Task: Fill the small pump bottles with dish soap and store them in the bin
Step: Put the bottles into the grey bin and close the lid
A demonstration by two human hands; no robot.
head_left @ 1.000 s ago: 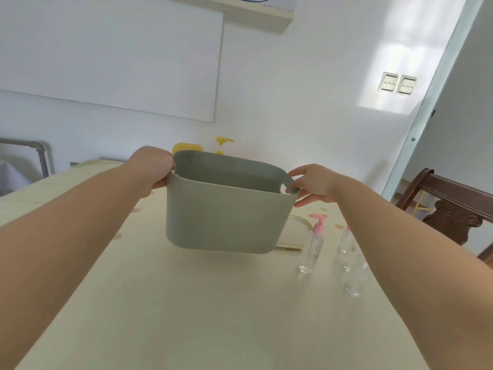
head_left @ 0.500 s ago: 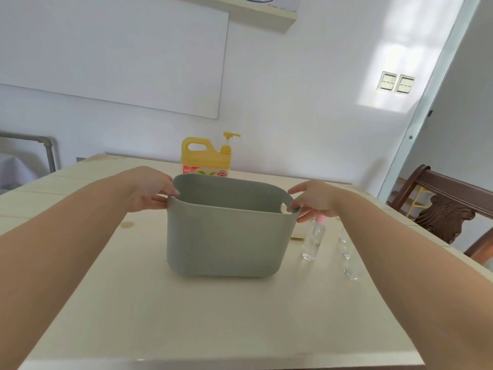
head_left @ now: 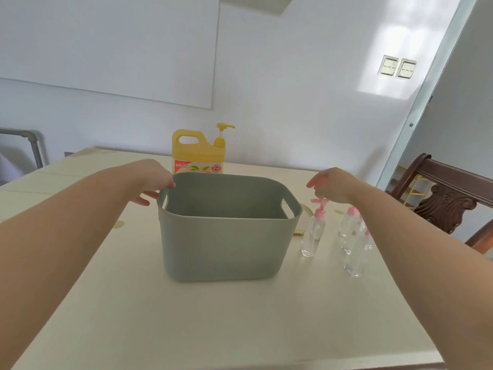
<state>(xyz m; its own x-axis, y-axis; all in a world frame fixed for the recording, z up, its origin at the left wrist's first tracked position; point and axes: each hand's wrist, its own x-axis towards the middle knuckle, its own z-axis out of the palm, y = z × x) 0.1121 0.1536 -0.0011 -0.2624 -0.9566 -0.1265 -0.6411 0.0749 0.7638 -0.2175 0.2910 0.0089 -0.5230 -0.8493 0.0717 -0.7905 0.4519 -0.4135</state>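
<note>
Now | bin (head_left: pixel 226 244) sitting upright on table (head_left: pixel 186 316), jug (head_left: pixel 197 153) just behind | I'm seeing left hand (head_left: pixel 154 180) touching its left handle, fingers loose | right hand (head_left: pixel 333 185) hovering spread, off the bin, above bottles (head_left: pixel 310 236) standing beside it.

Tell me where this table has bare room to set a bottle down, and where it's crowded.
Widest bare patch: the table between the grey bin and the near edge. Another lies left of the bin, toward the left edge. Crowded: right of the bin, where the small pump bottles cluster, and behind it, by the dish soap jug.
</note>
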